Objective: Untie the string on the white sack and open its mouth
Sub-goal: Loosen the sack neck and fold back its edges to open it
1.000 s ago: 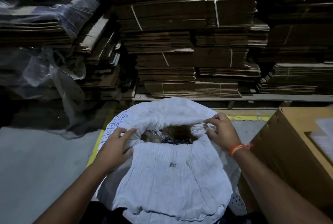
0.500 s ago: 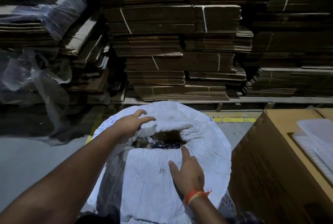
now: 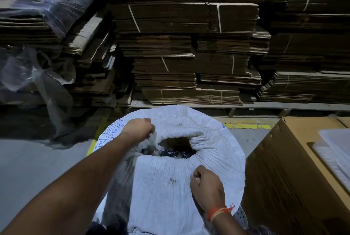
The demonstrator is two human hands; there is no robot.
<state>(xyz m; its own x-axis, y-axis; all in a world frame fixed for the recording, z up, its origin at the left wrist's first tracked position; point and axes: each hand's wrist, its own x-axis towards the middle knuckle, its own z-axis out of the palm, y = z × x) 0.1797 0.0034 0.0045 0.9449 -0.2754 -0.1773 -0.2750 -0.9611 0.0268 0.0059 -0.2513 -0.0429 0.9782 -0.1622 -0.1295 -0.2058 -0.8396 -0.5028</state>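
Flattened cardboard stacks [image 3: 189, 49] fill far side. White sack [image 3: 170, 187] stands on floor, near centre, mouth partly open. Left hand [image 3: 139, 129] clenched on left rim fabric; right hand [image 3: 206, 183] fisted, gripping near-right fabric.

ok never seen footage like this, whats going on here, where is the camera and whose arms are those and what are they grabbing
There is no machine here. The one picture comes from a camera worn on a person's head, looking forward and down, so the two arms reaching in from below are that person's own.

In front of them stands a big white sack. Its mouth is already partly open, a dark gap with something dark inside that is too dim to name. The left hand is closed on the gathered rim at the mouth's left edge. The right hand, with an orange thread at its wrist, pinches the fabric nearer the person.

Behind are stacks of flattened cardboard; a cardboard box stands on the right.
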